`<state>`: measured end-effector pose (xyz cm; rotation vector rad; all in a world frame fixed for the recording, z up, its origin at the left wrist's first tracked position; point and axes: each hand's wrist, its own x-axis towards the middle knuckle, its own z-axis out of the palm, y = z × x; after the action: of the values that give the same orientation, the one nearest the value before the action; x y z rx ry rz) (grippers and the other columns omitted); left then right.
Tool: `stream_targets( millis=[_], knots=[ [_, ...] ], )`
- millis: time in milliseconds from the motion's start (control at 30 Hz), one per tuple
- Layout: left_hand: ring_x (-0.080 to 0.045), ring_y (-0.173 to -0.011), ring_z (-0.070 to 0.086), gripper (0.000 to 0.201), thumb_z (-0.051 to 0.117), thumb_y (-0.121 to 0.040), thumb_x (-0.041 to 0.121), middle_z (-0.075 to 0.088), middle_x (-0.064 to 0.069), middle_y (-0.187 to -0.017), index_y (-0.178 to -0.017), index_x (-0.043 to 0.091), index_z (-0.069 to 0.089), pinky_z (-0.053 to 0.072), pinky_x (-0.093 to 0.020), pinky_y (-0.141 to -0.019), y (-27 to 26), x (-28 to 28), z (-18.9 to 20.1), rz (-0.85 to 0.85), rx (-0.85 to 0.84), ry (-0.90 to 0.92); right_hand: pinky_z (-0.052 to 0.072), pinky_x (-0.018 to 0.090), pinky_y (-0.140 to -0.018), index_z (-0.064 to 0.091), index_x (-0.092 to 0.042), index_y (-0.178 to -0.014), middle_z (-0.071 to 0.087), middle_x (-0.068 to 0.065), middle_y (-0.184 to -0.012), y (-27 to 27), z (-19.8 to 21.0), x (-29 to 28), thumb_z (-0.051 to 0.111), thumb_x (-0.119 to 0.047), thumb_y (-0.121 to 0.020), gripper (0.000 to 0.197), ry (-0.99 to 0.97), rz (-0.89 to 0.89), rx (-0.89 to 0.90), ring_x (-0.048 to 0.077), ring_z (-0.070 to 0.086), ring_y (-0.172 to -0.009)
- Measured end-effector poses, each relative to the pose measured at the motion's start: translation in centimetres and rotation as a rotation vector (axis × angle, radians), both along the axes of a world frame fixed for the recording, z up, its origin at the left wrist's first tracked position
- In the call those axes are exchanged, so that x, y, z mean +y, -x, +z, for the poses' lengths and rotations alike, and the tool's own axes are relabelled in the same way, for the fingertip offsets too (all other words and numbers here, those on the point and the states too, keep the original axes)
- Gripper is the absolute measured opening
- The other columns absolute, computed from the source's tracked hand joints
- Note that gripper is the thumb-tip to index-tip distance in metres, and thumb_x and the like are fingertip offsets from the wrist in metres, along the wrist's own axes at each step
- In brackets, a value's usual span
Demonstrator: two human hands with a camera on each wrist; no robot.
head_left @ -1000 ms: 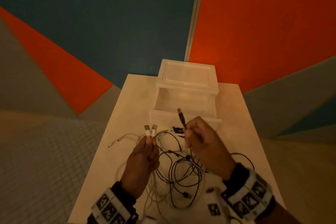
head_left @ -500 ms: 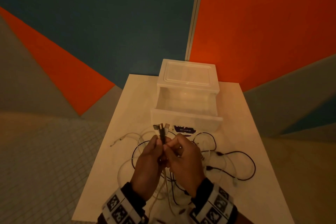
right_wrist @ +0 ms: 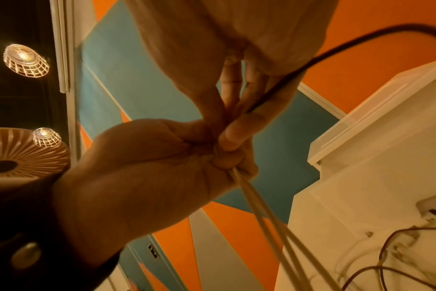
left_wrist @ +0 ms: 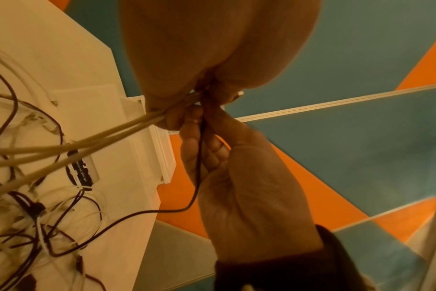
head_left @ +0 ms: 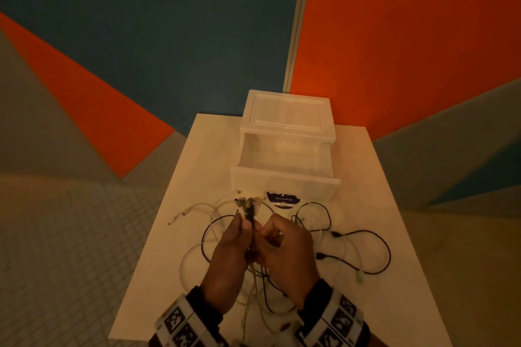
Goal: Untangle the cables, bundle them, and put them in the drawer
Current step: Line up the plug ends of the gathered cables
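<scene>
Several white and black cables lie tangled on the white table (head_left: 380, 290). My left hand (head_left: 242, 227) grips a bunch of cables just below their plugs (head_left: 248, 205), which stick up side by side. White cables (left_wrist: 75, 149) hang from this fist down to the table. My right hand (head_left: 267, 234) touches the left and pinches the black cable (right_wrist: 311, 63) beside the bunch. In the left wrist view the black cable (left_wrist: 199, 167) runs down through the right hand's fingers. The drawer (head_left: 282, 160) stands pulled open just beyond the hands.
The white plastic drawer unit (head_left: 287, 115) sits at the table's far end against the wall. A loose black cable loop (head_left: 366, 251) lies to the right of my hands, a white cable end (head_left: 186, 213) to the left. Table edges drop to a tiled floor (head_left: 70, 248).
A second ago the hands were apart, the left holding two white plugs and the right a black plug. The right hand brought its plug over; both hands now meet at one bunch.
</scene>
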<state>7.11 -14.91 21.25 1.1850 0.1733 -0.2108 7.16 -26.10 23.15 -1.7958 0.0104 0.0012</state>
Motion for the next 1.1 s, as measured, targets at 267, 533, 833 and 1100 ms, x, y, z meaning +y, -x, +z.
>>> stream_targets(
  millis=[267,533,833,1100],
  knots=[
    [-0.014,-0.063,0.045,0.029,0.039,-0.098,0.028,0.047,0.001,-0.066,-0.081,0.005,0.047,0.041,-0.028,-0.064,-0.2,0.1,0.3,0.022,-0.159,-0.092,0.051,0.025,-0.095,0.045,-0.030,-0.132,0.059,-0.014,-0.124,-1.9,1.8,-3.0,0.055,-0.031,-0.095,0.038,0.053,0.262,0.016,0.000,0.056,-0.116],
    [-0.025,-0.070,0.048,0.033,0.035,-0.103,0.026,0.060,-0.013,-0.081,-0.109,0.036,0.066,0.041,-0.039,-0.062,0.7,-0.9,1.2,-0.146,-0.162,-0.128,0.045,0.008,-0.088,0.055,-0.022,-0.127,0.064,-0.021,-0.119,-1.7,2.7,-0.5,0.045,-0.018,-0.100,0.029,0.024,0.218,-0.105,-0.007,0.059,-0.110],
    [-0.008,-0.053,0.042,0.026,0.046,-0.097,0.026,0.049,0.006,-0.063,-0.076,0.018,0.058,0.039,-0.026,-0.056,-0.1,0.6,1.7,-0.133,-0.088,0.018,0.055,0.043,-0.085,0.054,-0.034,-0.122,0.068,0.008,-0.104,-2.0,0.6,-1.6,0.037,-0.054,-0.095,0.037,0.061,0.257,-0.070,0.022,0.067,-0.093],
    [-0.010,-0.054,0.022,0.020,0.047,-0.093,0.028,0.026,0.001,-0.068,-0.081,0.012,0.050,0.026,-0.024,-0.050,-2.5,3.4,1.8,0.019,-0.076,0.241,0.040,0.021,-0.065,0.055,-0.026,-0.077,0.056,-0.004,-0.071,1.2,-3.4,-5.2,0.037,-0.036,-0.102,0.032,0.284,0.489,0.053,0.002,0.049,-0.065]
  ],
)
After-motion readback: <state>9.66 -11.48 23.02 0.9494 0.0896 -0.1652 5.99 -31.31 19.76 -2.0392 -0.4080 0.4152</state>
